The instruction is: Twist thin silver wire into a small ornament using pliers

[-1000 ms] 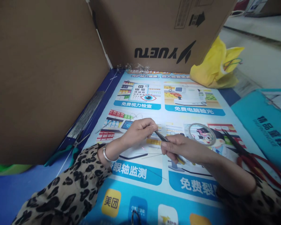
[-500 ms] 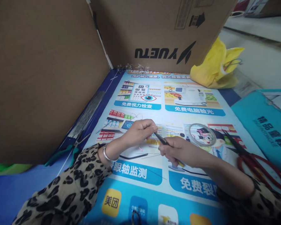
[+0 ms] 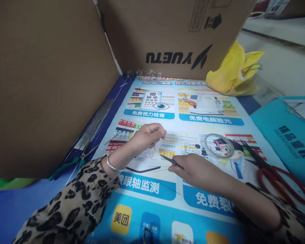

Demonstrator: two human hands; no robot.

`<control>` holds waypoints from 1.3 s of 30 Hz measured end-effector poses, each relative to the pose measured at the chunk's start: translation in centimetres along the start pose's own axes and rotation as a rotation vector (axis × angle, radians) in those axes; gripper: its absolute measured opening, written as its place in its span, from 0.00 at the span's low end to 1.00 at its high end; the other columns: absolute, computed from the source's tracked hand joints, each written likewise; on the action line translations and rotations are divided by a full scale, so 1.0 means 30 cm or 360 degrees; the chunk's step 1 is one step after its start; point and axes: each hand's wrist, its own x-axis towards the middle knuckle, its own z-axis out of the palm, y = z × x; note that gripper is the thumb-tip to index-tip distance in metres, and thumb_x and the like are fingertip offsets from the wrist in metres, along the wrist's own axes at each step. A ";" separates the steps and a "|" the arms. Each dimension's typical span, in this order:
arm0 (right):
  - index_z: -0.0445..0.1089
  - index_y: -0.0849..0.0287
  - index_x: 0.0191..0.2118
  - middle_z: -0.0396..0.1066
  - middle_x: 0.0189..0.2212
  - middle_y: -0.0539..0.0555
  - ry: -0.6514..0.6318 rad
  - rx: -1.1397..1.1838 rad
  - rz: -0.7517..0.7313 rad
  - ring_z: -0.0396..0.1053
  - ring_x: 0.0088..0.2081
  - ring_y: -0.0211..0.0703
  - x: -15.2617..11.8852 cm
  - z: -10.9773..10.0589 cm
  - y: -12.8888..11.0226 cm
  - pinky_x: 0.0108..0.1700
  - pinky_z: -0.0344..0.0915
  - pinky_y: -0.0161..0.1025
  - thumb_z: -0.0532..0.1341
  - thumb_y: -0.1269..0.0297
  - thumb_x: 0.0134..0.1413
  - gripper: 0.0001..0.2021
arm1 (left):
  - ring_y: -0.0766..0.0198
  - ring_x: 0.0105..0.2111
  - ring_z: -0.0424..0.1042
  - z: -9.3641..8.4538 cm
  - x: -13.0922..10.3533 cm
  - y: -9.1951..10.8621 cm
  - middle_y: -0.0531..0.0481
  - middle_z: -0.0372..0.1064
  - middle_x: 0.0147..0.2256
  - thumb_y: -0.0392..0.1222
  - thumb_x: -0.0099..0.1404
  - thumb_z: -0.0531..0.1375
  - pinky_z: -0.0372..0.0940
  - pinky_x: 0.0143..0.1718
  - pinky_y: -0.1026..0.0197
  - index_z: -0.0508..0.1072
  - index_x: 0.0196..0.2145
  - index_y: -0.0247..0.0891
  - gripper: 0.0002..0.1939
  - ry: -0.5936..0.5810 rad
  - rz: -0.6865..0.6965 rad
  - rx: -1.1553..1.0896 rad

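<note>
My left hand (image 3: 150,136) is closed in a pinch over the printed sheet (image 3: 178,135); what sits between its fingertips is too small to make out. A thin thread or wire with a pinkish bit hangs just below it. My right hand (image 3: 189,168), lower and to the right, is wrapped round a dark, pointed pair of pliers or tweezers (image 3: 170,160). The tool's tip points up and left, apart from my left hand. A round ring of clear tape or wire (image 3: 206,145) lies on the sheet beyond my right hand.
Large red-handled scissors (image 3: 277,173) lie at right, beside a turquoise bag (image 3: 284,135). A yellow bag (image 3: 231,74) sits behind. Cardboard panels (image 3: 178,34) stand at the back and left. Thin metal wires (image 3: 95,125) and green-handled pliers (image 3: 78,162) lie at left.
The tool in my right hand has come away from my left fingertips and moved down and slightly left. My left hand has risen a little up and left.
</note>
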 end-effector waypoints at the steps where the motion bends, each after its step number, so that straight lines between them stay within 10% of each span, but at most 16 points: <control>1: 0.64 0.58 0.30 0.70 0.25 0.54 0.0034 -0.0035 0.0003 0.64 0.26 0.41 -0.001 0.000 0.001 0.26 0.44 0.36 0.46 0.53 0.60 0.17 | 0.76 0.13 0.50 -0.002 0.002 -0.002 0.60 0.53 0.15 0.49 0.58 0.57 0.49 0.15 0.70 0.65 0.24 0.35 0.14 0.0015 0.0003 -0.0008; 13: 0.66 0.58 0.24 0.64 0.23 0.54 0.1127 -0.1161 -0.0073 0.58 0.30 0.45 0.014 -0.030 0.083 0.32 0.44 0.41 0.57 0.61 0.53 0.10 | 0.76 0.16 0.53 0.025 -0.009 0.005 0.59 0.55 0.16 0.46 0.60 0.55 0.50 0.19 0.69 0.66 0.23 0.34 0.14 0.0097 -0.0021 0.0276; 39: 0.69 0.56 0.37 0.62 0.22 0.49 0.1348 -0.1544 -0.0533 0.53 0.30 0.41 -0.001 -0.035 0.105 0.36 0.46 0.43 0.55 0.71 0.56 0.07 | 0.73 0.17 0.53 0.039 -0.014 0.018 0.58 0.54 0.16 0.44 0.59 0.53 0.47 0.19 0.68 0.63 0.20 0.35 0.13 -0.0255 -0.0213 0.0566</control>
